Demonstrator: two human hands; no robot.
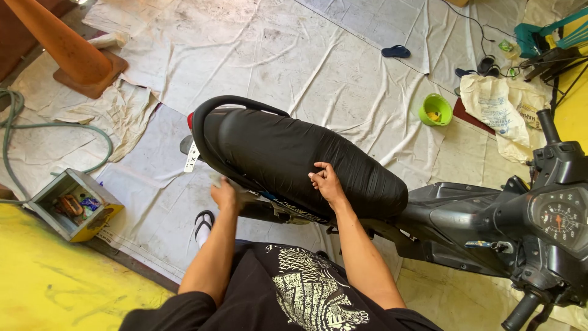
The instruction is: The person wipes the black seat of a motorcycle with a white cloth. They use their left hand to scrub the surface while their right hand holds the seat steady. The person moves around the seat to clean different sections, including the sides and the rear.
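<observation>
A black motorbike stands across the view, with its long black seat [294, 159] in the middle and a black grab rail [211, 107] round its rear end. My right hand [326, 182] rests on the near side of the seat, fingers bunched and pressed into the cover. Lower down, my left hand [224, 195] sits against the bike's side panel under the seat's rear; what its fingers hold is hidden. The handlebar and speedometer [558, 217] are at the right edge. My sandalled foot [204, 223] shows below the bike.
Stained white sheets [294, 55] cover the floor. An orange traffic cone [67, 46] stands at top left beside a green hose [37, 127]. A small open metal box [73, 205] with bits inside sits at left. A green bowl [435, 110], sacks and sandals lie at top right.
</observation>
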